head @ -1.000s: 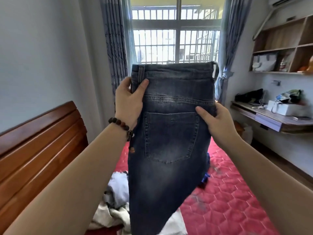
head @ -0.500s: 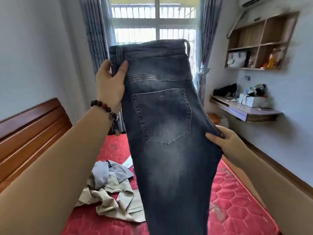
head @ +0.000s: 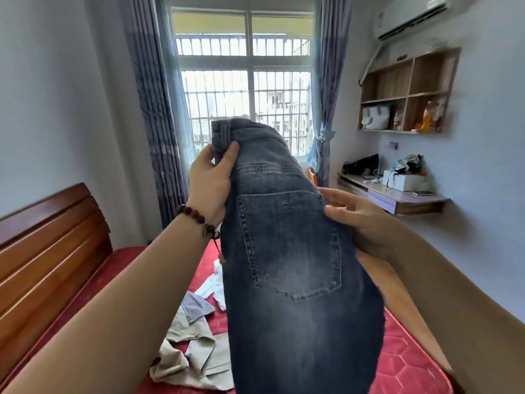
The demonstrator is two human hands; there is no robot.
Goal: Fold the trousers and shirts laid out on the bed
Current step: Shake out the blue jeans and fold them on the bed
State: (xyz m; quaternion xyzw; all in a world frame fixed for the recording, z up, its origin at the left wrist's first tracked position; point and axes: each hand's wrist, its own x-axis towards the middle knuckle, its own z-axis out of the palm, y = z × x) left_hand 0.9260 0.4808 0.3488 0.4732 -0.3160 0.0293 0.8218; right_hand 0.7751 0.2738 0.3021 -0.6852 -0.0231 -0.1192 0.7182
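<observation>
Dark blue jeans hang in the air in front of me, back pocket facing me, legs dropping out of view below. My left hand, with a bead bracelet on the wrist, pinches the waistband by a belt loop. My right hand is on the jeans' right edge beside the pocket, thumb on the front and fingers spread behind the cloth. Beige trousers lie crumpled on the red bed below, with a grey garment and a white garment next to them.
A wooden headboard runs along the left. Barred window with curtains stands behind the bed. On the right wall hang a cluttered shelf-desk, a cubby shelf and an air conditioner.
The jeans have dropped lower and their waistband has slumped over to the right. My right hand slid down the edge, then came back up beside the pocket. The view tilted upward.
</observation>
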